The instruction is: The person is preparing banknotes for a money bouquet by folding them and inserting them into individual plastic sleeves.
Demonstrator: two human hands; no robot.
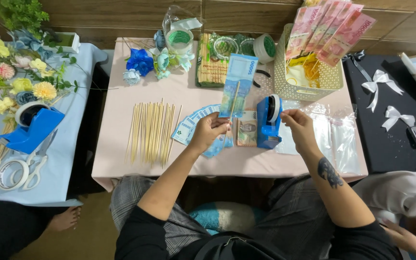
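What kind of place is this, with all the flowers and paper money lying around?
Probably a craft or gift-bouquet workspace. A low pink table holds thin wooden skewers and a blue tape dispenser, a cream perforated basket holds pink banknotes on sticks, and artificial flowers lie alongside.

skewers [150, 131]: matt wood | banknote [239, 84]: paper | tape dispenser [268, 123]: glossy plastic

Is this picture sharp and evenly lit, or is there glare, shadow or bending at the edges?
Head view: soft, even light, only faint shadows under the left hand and right hand; mild sheen on the clear plastic bags; the pink table edges and the wall planks bow, a wide-lens effect; centre sharp, corners slightly softer.
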